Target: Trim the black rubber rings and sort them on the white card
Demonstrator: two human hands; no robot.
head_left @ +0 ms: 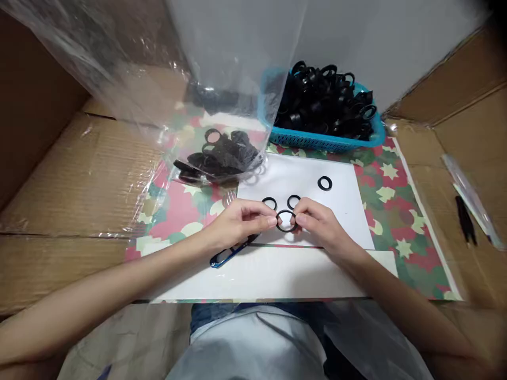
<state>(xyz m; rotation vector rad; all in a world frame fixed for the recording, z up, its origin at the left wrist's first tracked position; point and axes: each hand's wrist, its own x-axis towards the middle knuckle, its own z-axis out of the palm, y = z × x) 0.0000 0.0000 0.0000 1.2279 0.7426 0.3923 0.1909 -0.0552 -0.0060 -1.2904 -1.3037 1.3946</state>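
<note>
Between my two hands, just above the white sheet, is a thin black ring point(285, 231). My left hand point(247, 220) pinches its left side between thumb and fingers. On the opposite side my right hand point(320, 220) grips the rim the same way. Two more black rings lie on the white sheet point(293, 171) just beyond my fingers, a left ring point(270, 199) and a right ring point(293, 197) partly covered by my right hand. Farther right rests another black ring point(325, 183). A blue-handled tool point(224, 258) lies under my left wrist, its front end partly hidden.
A blue basket point(317, 141) heaped with black rings stands at the back. A clear plastic bag point(237, 63) hangs at the left, with black rings point(222, 153) at its bottom. Cardboard walls point(471, 116) flank the patterned mat point(420, 248). Black tweezers point(465, 219) lie far right.
</note>
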